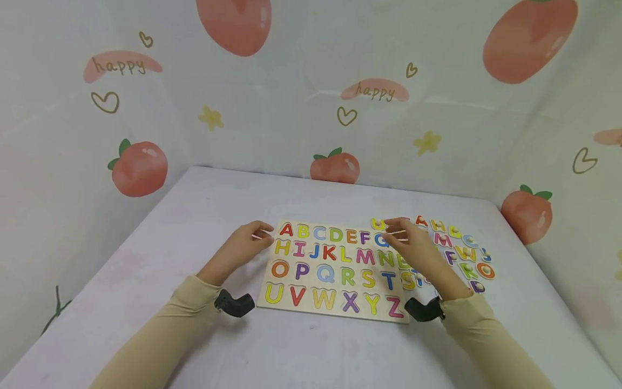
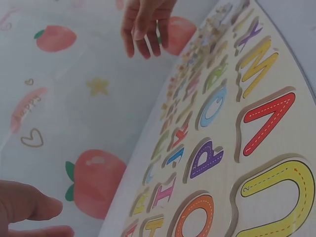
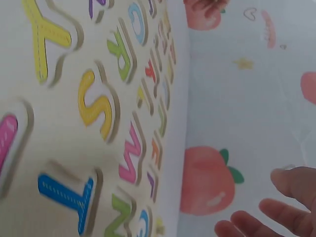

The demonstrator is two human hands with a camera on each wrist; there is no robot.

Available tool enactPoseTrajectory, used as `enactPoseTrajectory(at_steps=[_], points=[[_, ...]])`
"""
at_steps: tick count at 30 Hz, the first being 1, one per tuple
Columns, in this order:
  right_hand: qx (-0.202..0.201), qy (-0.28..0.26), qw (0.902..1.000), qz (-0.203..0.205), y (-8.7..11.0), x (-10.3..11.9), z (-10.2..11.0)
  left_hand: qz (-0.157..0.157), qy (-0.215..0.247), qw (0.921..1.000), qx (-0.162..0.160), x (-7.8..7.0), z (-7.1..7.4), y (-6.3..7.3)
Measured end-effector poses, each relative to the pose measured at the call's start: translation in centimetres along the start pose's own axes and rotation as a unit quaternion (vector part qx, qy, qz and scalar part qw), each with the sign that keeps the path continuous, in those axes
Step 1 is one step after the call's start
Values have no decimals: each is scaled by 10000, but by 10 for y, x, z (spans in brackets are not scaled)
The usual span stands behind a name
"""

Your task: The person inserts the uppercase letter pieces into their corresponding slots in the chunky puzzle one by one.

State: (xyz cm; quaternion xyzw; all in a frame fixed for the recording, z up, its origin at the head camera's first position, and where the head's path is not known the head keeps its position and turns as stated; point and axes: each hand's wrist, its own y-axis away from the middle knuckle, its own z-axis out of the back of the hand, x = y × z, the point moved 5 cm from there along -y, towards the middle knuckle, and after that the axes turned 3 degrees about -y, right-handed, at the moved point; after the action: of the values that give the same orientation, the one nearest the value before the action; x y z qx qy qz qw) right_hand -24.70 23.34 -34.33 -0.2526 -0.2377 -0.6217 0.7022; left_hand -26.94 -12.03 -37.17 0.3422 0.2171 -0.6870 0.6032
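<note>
alphabet board (image 1: 311, 283) lies flat on the white table (image 1: 291, 356), printed letters showing in its recesses from a to z. the left hand (image 1: 235, 248) is near its left edge, fingers relaxed and holding nothing. the right hand (image 1: 418, 247) hangs by its far right corner, thumb and fingers apart, also holding nothing. knobbed letter pieces (image 1: 442, 240) lie scattered to the right, with a yellow u piece (image 1: 377, 223) by the far edge.
</note>
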Motion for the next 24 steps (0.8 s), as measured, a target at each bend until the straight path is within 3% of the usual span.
enactPoseTrajectory(at_steps=[8, 13, 24], points=[[-225, -254, 9990, -296, -10, -26, 25, 348, 629, 9972, 196, 9, -2, 0], [-315, -454, 9977, -401, -17, -44, 38, 576, 786, 9949, 277, 18, -5, -3], [-808, -1330, 9853, -706, -32, -84, 63, 682, 1055, 9912, 425, 21, -10, -8]])
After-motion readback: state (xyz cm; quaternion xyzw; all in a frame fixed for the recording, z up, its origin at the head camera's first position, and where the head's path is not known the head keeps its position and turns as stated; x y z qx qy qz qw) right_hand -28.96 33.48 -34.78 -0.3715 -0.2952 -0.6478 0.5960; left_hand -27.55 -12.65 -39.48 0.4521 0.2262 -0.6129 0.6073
